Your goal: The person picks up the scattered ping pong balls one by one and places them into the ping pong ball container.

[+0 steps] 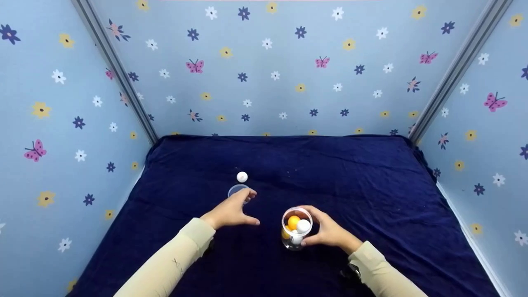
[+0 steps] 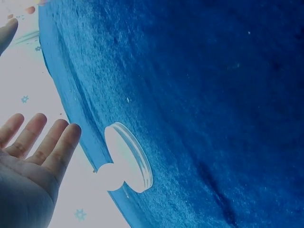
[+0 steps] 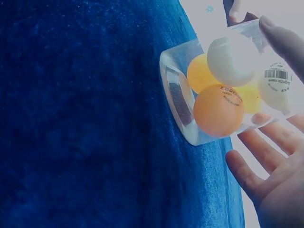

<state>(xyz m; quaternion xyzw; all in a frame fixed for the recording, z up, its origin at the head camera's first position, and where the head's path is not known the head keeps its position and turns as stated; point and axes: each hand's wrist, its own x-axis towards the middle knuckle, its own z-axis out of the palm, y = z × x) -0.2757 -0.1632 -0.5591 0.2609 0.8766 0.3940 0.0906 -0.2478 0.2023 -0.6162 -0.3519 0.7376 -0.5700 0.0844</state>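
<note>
My right hand (image 1: pixel 330 231) grips a clear plastic jar (image 1: pixel 292 246) from its right side, thumb and fingers round the wall. Inside the jar are several table tennis balls, among them an orange ball (image 3: pixel 219 111) and a white ball (image 3: pixel 232 61). The jar has no lid on it, and its mouth faces up in the head view. My left hand (image 1: pixel 231 210) is held out with thumb and fingers spread, holding nothing. It partly covers a round clear lid (image 2: pixel 128 157) in the head view. Just beyond the lid lies a loose white ball (image 1: pixel 242 177).
A dark blue cloth (image 1: pixel 350 173) with soft wrinkles covers the table. Behind it rises a back wall (image 1: pixel 255 53) with flowers and butterflies, and matching panels (image 1: pixel 45 173) stand at both sides.
</note>
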